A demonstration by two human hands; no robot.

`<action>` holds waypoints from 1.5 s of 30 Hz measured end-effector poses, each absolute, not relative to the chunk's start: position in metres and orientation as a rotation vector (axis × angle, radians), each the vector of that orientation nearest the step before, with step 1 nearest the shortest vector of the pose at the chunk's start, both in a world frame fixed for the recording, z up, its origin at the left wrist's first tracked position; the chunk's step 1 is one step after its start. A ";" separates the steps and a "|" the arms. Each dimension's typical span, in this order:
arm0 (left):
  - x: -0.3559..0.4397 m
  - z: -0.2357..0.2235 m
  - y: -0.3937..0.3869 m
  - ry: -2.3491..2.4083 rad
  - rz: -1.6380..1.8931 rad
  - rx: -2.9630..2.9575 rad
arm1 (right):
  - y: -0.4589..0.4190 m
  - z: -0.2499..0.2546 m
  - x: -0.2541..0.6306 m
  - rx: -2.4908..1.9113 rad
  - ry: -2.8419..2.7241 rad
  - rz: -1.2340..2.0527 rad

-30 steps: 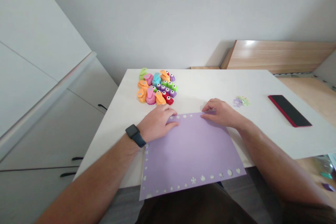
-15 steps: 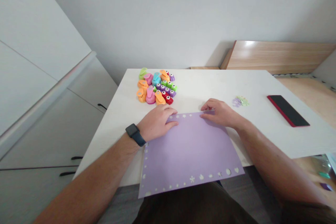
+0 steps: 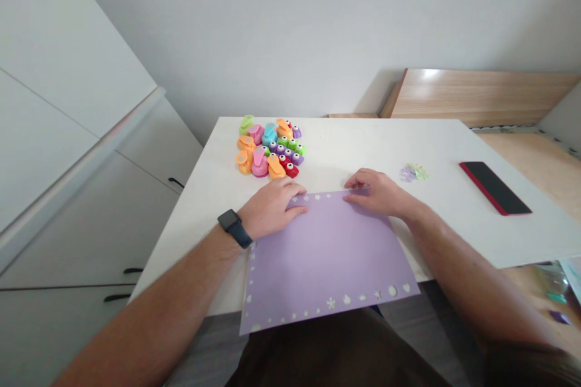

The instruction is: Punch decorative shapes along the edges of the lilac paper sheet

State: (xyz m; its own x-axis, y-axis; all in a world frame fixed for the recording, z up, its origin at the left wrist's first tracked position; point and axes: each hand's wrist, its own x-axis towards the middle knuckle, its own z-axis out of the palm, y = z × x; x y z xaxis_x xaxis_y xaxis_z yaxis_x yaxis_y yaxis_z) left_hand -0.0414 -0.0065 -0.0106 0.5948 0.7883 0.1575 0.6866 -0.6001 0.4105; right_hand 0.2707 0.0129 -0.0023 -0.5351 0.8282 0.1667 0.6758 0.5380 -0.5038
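A lilac paper sheet (image 3: 324, 260) lies on the white table (image 3: 363, 139) and overhangs its near edge. Small punched shapes, such as stars, flowers and hearts, run along its left, far and near borders. My left hand (image 3: 270, 208) rests on the sheet's far left corner, with a black smartwatch (image 3: 233, 228) on the wrist. My right hand (image 3: 376, 192) holds the far edge, fingertips curled over it. Just beyond my left hand sits a cluster of colourful craft hole punches (image 3: 267, 148).
Small pale paper cut-outs (image 3: 414, 172) lie on the table right of my right hand. Farther right is a black phone in a red case (image 3: 494, 188). White cabinets (image 3: 91, 133) stand left of the table, and a wooden board (image 3: 476, 91) stands behind it.
The whole scene sits slightly higher and further left in view, from a small head movement. Both hands stay on the sheet, and nothing on the table has visibly shifted.
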 end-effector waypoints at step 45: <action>-0.044 -0.013 -0.005 1.207 0.464 2.529 | 0.023 0.007 0.309 -1.647 -2.386 0.563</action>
